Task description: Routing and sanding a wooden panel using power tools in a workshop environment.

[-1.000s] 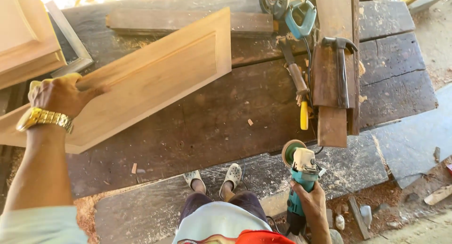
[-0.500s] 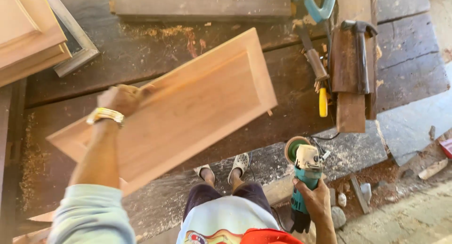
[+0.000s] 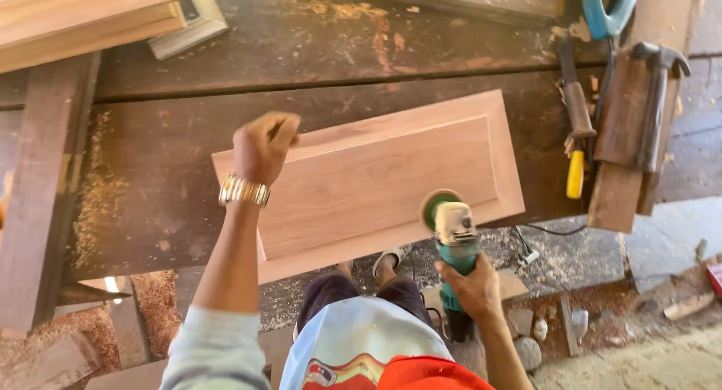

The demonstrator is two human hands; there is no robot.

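A person stands over a dark plank workbench (image 3: 150, 179), the left hand (image 3: 263, 145) closed over the far long edge of a raised-panel wooden door (image 3: 376, 176) that lies flat on the bench, its near edge overhanging toward the person's feet. The fingers are curled together around that edge near the panel's left end, and a gold-coloured wristwatch (image 3: 243, 191) sits just below the grip. The right hand (image 3: 472, 288) is wrapped tight around the body of a teal angle grinder (image 3: 453, 243), whose green sanding disc (image 3: 436, 204) lies over the panel's near right portion, well to the right of the left hand's hold; whether the disc touches the wood cannot be told from this angle. Judged from the surface, sanding looks to be at or near its start: the panel's face is even in colour, no fresh dust shows on it, and most of its area lies away from the disc. Beyond the grinder hand, at the bench's right end, lie a hammer (image 3: 656, 104) on a short board, a chisel with a yellow handle end (image 3: 575, 127) and a second teal power tool (image 3: 608, 6). Sawdust (image 3: 98, 187) is strewn left of the gripping hand, and stacked pale boards (image 3: 83, 18) sit at the far left corner.
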